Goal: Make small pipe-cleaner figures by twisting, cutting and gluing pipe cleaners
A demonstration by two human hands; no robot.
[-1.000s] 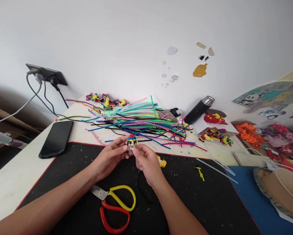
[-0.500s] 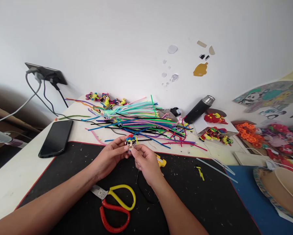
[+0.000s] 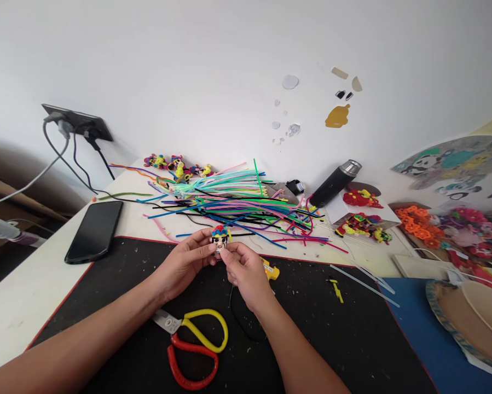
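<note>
Both my hands meet above the black mat (image 3: pixel 336 339) and pinch a small painted figure head (image 3: pixel 220 239) with a red, blue and yellow headdress. My left hand (image 3: pixel 184 265) grips it from the left, fingers closed. My right hand (image 3: pixel 246 273) pinches it from the right; a thin black wire (image 3: pixel 239 323) trails down from that hand onto the mat. Just behind lies a heap of coloured pipe cleaners (image 3: pixel 237 205).
Yellow-and-red scissors (image 3: pixel 194 342) lie on the mat near my arms. A black phone (image 3: pixel 93 231) rests at the left, a dark flask (image 3: pixel 334 183) at the back right. Finished colourful figures (image 3: pixel 363 225), a small yellow piece (image 3: pixel 270 270) and a woven hat (image 3: pixel 471 317) sit to the right.
The figure head and both hands have shifted very slightly up and left; otherwise nothing has moved.
</note>
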